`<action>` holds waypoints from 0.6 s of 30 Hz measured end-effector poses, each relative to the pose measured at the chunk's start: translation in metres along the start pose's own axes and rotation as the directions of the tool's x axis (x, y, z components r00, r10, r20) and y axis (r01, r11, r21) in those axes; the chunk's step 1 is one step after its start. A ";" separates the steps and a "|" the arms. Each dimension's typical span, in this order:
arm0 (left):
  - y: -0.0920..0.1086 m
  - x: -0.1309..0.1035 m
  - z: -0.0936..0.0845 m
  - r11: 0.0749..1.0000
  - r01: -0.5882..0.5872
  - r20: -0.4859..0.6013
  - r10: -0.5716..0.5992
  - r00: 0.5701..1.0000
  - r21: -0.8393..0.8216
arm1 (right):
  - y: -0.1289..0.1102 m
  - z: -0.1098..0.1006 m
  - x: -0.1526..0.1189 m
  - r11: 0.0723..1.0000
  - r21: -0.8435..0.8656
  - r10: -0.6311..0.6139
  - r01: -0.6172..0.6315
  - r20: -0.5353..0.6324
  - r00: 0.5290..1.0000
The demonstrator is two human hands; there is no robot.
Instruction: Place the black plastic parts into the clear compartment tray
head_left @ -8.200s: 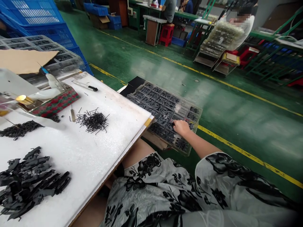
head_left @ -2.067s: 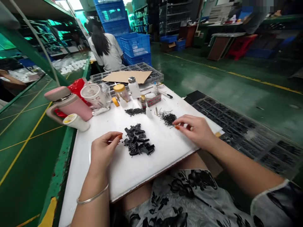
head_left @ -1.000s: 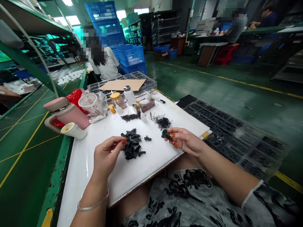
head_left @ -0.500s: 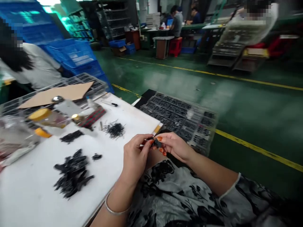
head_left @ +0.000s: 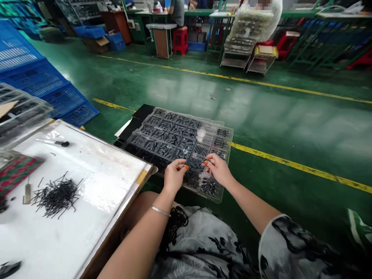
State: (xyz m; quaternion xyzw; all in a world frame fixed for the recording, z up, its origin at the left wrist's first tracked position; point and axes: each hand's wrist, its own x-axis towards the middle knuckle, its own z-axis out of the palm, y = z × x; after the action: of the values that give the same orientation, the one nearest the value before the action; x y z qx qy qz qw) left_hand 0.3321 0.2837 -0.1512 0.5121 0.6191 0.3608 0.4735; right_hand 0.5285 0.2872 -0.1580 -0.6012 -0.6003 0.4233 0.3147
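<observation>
My left hand (head_left: 174, 176) hovers over the near part of a clear compartment tray (head_left: 215, 198), its thumb and forefinger bent towards each other in a pinch. My right hand (head_left: 218, 169) is a little to the right, above the same tray, fingers drawn together. Anything between either hand's fingertips is too small and dark to make out. Small black parts (head_left: 165, 150) fill most of the tray's compartments. Some compartments at the right hold dark pieces of another shape (head_left: 209, 186).
On the white-topped table (head_left: 110, 182) at left lie a pile of thin black pins (head_left: 59, 197), a black-handled knife (head_left: 61, 143) and a small metal piece (head_left: 27, 193). Blue crates (head_left: 43, 83) stand beyond. A trolley (head_left: 240, 42) and a seated person (head_left: 177, 13) are across the green floor.
My hands were together at the table's edge, holding a small black part. Now they are apart and over the tray. The view has swung right and down.
</observation>
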 end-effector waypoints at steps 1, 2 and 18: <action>-0.002 0.011 0.003 0.999 -0.002 -0.002 0.002 1.000 0.049 | 0.005 -0.005 0.011 0.999 -0.039 0.000 0.000 -0.010 1.000; -0.003 0.022 0.007 0.994 -0.007 0.001 0.007 1.000 0.106 | 0.009 -0.008 0.020 0.996 -0.084 -0.008 0.007 -0.014 1.000; 0.000 0.092 0.044 0.632 -0.485 0.443 0.238 0.864 0.605 | 0.018 0.004 0.051 0.798 -0.566 -0.157 0.209 0.140 0.978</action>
State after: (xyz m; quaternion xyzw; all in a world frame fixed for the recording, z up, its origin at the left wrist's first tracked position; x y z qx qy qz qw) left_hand 0.3716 0.3716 -0.1842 0.8186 0.5050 0.0994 0.2547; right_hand 0.5286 0.3355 -0.1821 -0.5884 -0.7685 0.2144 0.1310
